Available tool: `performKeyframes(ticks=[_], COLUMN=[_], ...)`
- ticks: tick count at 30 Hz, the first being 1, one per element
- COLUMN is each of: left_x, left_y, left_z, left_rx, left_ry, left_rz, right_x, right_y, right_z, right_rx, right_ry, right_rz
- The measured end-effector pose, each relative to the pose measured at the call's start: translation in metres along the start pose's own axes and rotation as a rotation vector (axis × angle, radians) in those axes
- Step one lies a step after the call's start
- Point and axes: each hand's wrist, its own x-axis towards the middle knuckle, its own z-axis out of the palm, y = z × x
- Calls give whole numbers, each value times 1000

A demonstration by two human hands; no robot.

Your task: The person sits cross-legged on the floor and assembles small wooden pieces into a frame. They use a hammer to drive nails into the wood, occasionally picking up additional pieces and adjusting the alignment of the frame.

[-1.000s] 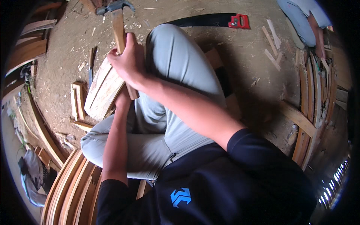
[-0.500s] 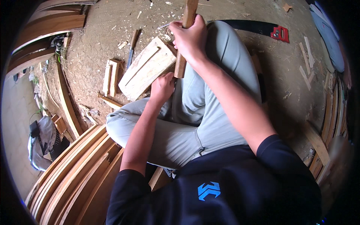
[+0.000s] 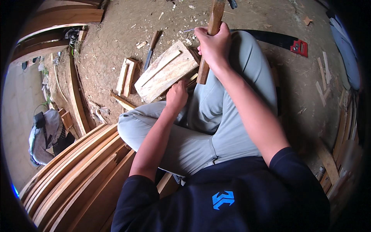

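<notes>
At the far left, a pale strip of ground (image 3: 17, 116) runs along the edge of the room. A gray bundle of cloth (image 3: 52, 129) sits there. Next to it, a big stack of curved boards (image 3: 73, 181) fills the low corner, and more boards (image 3: 69, 16) lie up at the top. The floor (image 3: 104, 46) is brown dirt with cracks and little wood chips. A small piece of wood (image 3: 127, 77) and a chisel (image 3: 152, 50) lie on it. Just beside them is a pale wood block (image 3: 170, 73), slanted in front of the person's legs. The left hand (image 3: 177, 96) is curled at the block's near edge; its fingertips are hidden, so I can't tell if it grips. The right hand (image 3: 216, 45) is wrapped tight around the handle of a hammer (image 3: 216, 17). Further right lie a saw (image 3: 270, 38) with a red handle and some thin sticks (image 3: 322, 71). Long boards (image 3: 344, 127) lie at the far right.
</notes>
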Motion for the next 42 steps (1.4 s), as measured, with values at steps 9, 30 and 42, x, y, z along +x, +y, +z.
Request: performKeyframes(ticks=[9,30,42], left_x=[-15,31,69], left_y=[19,37,-15], left_z=[-66,-214,-132], left_rx=[-1013,-837,-364], left_ry=[-137,437,-36], left_rz=[207,130,94], right_x=[2,6,0], right_y=[-5,-6,-6], right_z=[2,-1,10], right_rx=[34,-32,-205], right_ry=[-2,-35,-114], right_rz=[86,45,131])
